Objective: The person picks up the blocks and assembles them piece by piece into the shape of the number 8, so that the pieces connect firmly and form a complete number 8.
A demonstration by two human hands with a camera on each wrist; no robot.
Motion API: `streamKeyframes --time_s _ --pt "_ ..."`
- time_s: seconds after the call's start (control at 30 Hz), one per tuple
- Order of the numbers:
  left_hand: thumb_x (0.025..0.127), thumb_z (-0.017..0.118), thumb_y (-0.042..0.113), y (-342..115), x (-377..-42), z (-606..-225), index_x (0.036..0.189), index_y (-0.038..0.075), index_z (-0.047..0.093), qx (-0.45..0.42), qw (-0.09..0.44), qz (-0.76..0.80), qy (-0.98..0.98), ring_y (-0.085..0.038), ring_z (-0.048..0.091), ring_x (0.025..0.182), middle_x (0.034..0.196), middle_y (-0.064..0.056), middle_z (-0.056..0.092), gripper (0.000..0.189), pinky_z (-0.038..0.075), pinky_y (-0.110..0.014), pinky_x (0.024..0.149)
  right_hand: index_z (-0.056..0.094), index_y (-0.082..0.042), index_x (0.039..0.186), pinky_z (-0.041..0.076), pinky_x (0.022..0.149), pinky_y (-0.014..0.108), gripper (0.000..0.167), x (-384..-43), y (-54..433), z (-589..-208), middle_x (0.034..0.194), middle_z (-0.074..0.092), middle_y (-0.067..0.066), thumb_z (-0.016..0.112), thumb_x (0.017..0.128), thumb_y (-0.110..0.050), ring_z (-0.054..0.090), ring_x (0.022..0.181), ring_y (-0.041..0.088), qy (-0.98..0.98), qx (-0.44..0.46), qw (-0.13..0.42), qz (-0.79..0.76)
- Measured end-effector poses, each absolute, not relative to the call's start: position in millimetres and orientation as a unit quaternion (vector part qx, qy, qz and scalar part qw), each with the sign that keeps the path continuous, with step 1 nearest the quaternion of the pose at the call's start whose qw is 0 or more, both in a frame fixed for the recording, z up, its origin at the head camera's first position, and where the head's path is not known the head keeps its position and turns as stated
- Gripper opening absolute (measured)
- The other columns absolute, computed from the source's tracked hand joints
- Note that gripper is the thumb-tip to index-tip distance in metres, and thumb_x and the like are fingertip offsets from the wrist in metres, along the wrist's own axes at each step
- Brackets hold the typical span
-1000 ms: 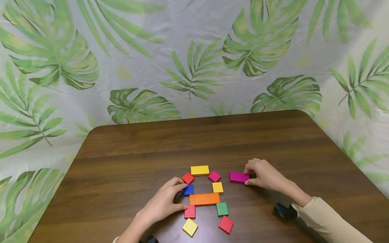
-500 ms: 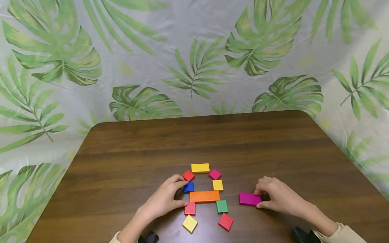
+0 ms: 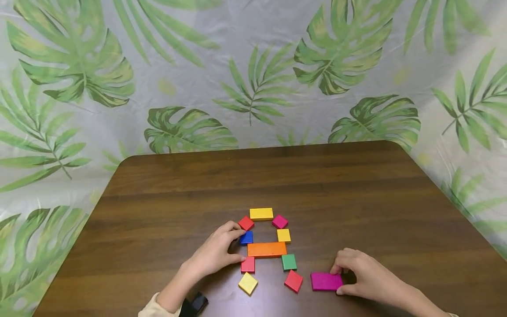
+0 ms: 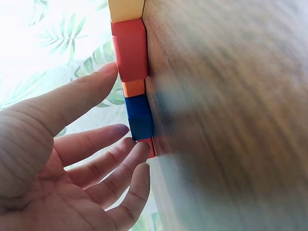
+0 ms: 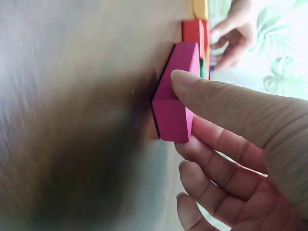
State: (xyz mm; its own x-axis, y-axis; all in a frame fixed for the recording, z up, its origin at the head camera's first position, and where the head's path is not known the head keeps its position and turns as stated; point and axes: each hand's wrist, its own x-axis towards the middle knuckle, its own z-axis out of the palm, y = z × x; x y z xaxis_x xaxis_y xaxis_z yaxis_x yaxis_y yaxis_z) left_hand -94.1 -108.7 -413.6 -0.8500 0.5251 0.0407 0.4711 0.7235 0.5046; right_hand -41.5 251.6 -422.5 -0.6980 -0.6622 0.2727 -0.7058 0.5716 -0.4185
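My right hand point(image 3: 368, 275) pinches the right end of a magenta rectangular block point(image 3: 322, 281) between thumb and fingers; the block lies on the table at the right of the arrangement. In the right wrist view, the thumb is on one side of the magenta block point(image 5: 175, 115). My left hand point(image 3: 215, 251) rests at the left side of the arrangement. Its thumb touches the lower-left red block point(image 3: 247, 264), and its index finger is at the blue block point(image 3: 247, 237). In the left wrist view, the other fingers hang loosely beside the blue block point(image 4: 138, 118).
An orange bar point(image 3: 266, 250) crosses the arrangement's middle. A yellow rectangle point(image 3: 261, 214) tops it, with red point(image 3: 246, 223) and pink point(image 3: 280, 222) blocks beneath. A small yellow block point(image 3: 283, 235), a green block point(image 3: 289, 262), a tilted red block point(image 3: 293, 281) and a tilted yellow block point(image 3: 247, 283) complete the outline.
My right hand has drawn the magenta block toward me, from beside the upper blocks to beside the tilted red block at the lower right. The left hand has stayed at the same blocks.
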Motion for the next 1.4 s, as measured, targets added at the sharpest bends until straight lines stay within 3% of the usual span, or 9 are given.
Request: streamKeyframes --time_s 0.13,0.27,0.4,0.7,0.87,1.0,1.4 --pt "0.075 0.078 0.026 -108.7 -94.9 -412.0 0.123 0.001 0.06 0.264 0.061 0.259 0.927 -0.018 0.054 0.104 0.114 -0.004 0.055 0.057 0.049 -0.036 0.094 0.059 -0.027 0.086 0.04 0.063 0.012 0.036 -33.6 246.3 -423.8 0.086 0.056 -0.019 0.085 0.061 -0.022 0.046 0.076 -0.005 -0.878 0.396 0.044 0.267" --pt "0.075 0.078 0.026 -108.7 -95.7 -412.3 0.123 0.001 0.06 0.266 0.059 0.26 0.927 -0.018 0.054 0.104 0.114 -0.004 0.055 0.057 0.049 -0.037 0.094 0.06 -0.027 0.087 0.036 0.067 0.006 0.038 -25.4 238.8 -427.7 0.085 0.055 -0.019 0.085 0.058 -0.023 0.046 0.077 -0.004 -0.863 0.421 0.078 0.268" --pt "0.075 0.078 0.026 -109.2 -95.0 -413.1 0.123 0.001 0.06 0.268 0.057 0.263 0.925 -0.018 0.054 0.105 0.114 -0.004 0.055 0.057 0.048 -0.037 0.094 0.062 -0.024 0.091 0.034 0.072 0.002 0.036 -18.4 228.8 -433.4 0.086 0.055 -0.015 0.084 0.062 -0.022 0.047 0.078 -0.003 -0.836 0.459 0.101 0.284" --pt "0.075 0.078 0.027 -110.3 -94.9 -411.7 0.122 0.002 0.06 0.262 0.065 0.261 0.927 -0.018 0.054 0.105 0.115 -0.004 0.055 0.056 0.048 -0.037 0.094 0.066 -0.019 0.094 0.038 0.076 0.01 0.029 -16.1 196.9 -434.2 0.087 0.061 -0.014 0.08 0.071 -0.03 0.05 0.082 -0.002 -0.807 0.512 0.147 0.255" --pt "0.076 0.078 0.027 -109.4 -94.5 -410.1 0.123 0.002 0.06 0.26 0.069 0.261 0.927 -0.018 0.053 0.105 0.116 -0.005 0.055 0.056 0.048 -0.037 0.095 0.067 -0.02 0.094 0.034 0.074 0.008 0.026 -16.6 181.8 -431.4 0.086 0.059 -0.014 0.078 0.074 -0.034 0.044 0.079 -0.002 -0.801 0.524 0.174 0.231" --pt "0.076 0.077 0.027 -109.1 -94.7 -409.8 0.124 0.002 0.06 0.26 0.07 0.262 0.927 -0.018 0.053 0.105 0.116 -0.005 0.055 0.056 0.048 -0.037 0.094 0.067 -0.022 0.09 0.029 0.072 0.005 0.018 -17.3 169.9 -428.1 0.084 0.055 -0.014 0.072 0.08 -0.037 0.04 0.078 -0.002 -0.803 0.53 0.162 0.22" --pt "0.076 0.077 0.023 -109.0 -95.3 -407.6 0.123 0.0 0.06 0.264 0.069 0.267 0.924 -0.02 0.053 0.104 0.115 -0.007 0.056 0.055 0.048 -0.038 0.093 0.068 -0.023 0.089 0.04 0.073 0.01 0.017 -25.3 143.4 -418.7 0.084 0.055 -0.013 0.071 0.081 -0.038 0.044 0.078 -0.001 -0.842 0.497 0.09 0.19"
